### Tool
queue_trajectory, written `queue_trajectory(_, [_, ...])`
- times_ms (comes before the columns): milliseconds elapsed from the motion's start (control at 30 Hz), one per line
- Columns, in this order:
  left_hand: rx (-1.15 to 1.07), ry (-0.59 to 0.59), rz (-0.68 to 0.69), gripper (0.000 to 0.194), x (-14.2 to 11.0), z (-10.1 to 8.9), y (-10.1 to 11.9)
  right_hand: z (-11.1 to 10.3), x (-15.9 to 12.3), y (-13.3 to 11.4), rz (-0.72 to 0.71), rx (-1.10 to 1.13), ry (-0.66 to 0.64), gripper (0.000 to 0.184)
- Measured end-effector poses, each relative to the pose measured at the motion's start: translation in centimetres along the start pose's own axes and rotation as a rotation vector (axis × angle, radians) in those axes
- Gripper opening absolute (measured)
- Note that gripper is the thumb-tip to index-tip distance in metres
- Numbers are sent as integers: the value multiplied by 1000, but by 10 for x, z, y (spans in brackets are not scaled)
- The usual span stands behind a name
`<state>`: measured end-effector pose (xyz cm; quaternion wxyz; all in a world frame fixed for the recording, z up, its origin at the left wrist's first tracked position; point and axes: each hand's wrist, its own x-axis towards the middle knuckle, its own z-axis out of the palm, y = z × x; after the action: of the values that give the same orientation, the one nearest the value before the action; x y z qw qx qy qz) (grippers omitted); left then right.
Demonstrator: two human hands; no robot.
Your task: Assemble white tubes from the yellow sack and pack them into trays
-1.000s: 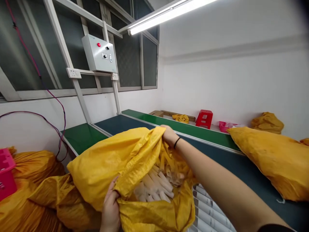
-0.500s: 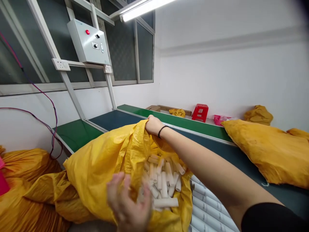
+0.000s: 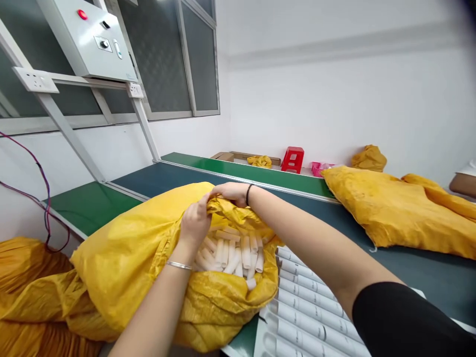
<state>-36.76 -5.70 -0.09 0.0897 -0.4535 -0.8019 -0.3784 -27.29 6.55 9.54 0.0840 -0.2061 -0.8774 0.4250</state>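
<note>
Near mid-frame, the left hand (image 3: 194,221) meets the right hand (image 3: 231,192), fingers curled (both wrists banded), forearms converging from below.

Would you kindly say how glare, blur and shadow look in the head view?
Head view: glare on the control box; a dark blur in the top right corner; soft grey band across the wall; left hand and right hand fairly sharp.

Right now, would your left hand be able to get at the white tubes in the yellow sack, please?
Probably yes: the left hand grips the rim of the yellow sack, and its open mouth leaves the white tubes exposed, though that hand would likely have to let go first.
</note>
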Motion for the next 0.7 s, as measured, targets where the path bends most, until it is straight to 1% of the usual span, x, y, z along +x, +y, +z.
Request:
queue_trajectory(67, [-44, -56, -102, 26, 7, -3, -7, 9, -16, 3, -11, -59, 105, 32])
queue_trajectory(100, [-75, -83, -157, 22, 11, -4, -10, 19, -25, 5, -62, -118, 172, 38])
queue_trajectory(167, [-156, -136, -263, 22, 21, -7, -16, 44, -42, 13, -249, -308, 300, 49])
queue_trajectory(200, [-204, -170, -309, 24, 26, -9, -18, 59, -46, 18, -342, -419, 349, 54])
queue_trajectory(233, [-252, -211, -348, 25, 30, -12, -20, 71, -46, 24, -402, -516, 382, 57])
queue_trajectory(267, [-297, -258, -381, 25, 34, -16, -21, 82, -43, 30, -411, -582, 400, 60])
queue_trajectory(333, [-359, -344, -429, 22, 40, -28, -21, 92, -25, 40, -293, -569, 391, 61])
queue_trajectory(400, [-378, -386, -457, 22, 43, -42, -19, 88, 0, 47, -180, -481, 349, 55])
queue_trajectory(433, [-369, -381, -464, 25, 43, -49, -15, 82, 14, 49, -148, -434, 319, 50])
queue_trajectory(467, [-349, -357, -465, 31, 41, -55, -11, 75, 26, 51, -125, -393, 289, 42])
queue_trajectory(533, [-293, -264, -454, 52, 33, -62, 2, 60, 47, 54, -85, -325, 246, 29])
queue_trajectory(567, [-243, -204, -425, 66, 27, -62, 9, 54, 55, 55, -60, -286, 231, 27])
queue_trajectory(633, [-53, -108, -310, 96, 10, -54, 21, 45, 69, 58, -20, -201, 207, 30])
queue_trajectory(667, [124, -89, -217, 104, 1, -46, 23, 43, 74, 59, -6, -157, 194, 31])
queue_trajectory(700, [297, -94, -146, 105, -7, -37, 23, 42, 79, 60, 7, -113, 179, 31])
